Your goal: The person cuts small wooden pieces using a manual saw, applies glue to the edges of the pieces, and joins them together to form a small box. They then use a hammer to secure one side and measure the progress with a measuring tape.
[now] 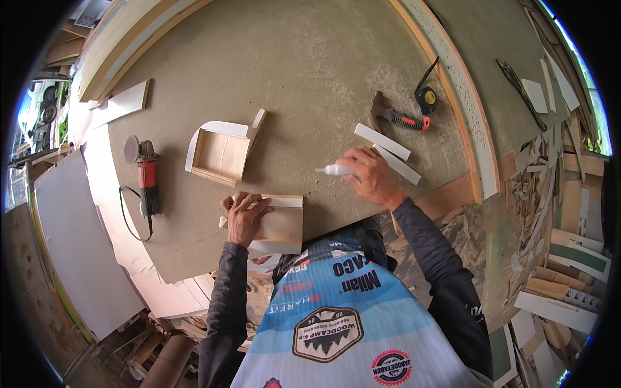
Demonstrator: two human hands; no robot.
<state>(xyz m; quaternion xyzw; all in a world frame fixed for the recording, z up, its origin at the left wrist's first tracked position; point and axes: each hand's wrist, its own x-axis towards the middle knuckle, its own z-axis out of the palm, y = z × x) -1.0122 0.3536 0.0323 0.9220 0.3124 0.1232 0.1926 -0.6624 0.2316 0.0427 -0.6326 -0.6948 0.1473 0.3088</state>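
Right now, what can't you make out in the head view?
Head view:
White bottle: rear end hidden by the right hand.
Wooden piece: part covered by the left hand.
Long board at right: far end cut off by top edge.
Tape measure: label too small to read.

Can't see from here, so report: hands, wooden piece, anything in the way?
Left hand on wooden piece. Right hand gripping white bottle. White strips close by right hand.

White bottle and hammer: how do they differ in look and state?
The bottle is held in the right hand; the hammer lies on the worktop. The bottle is white; the hammer has a dark head and red-black handle. Bottle tip and hammer head are both leftmost.
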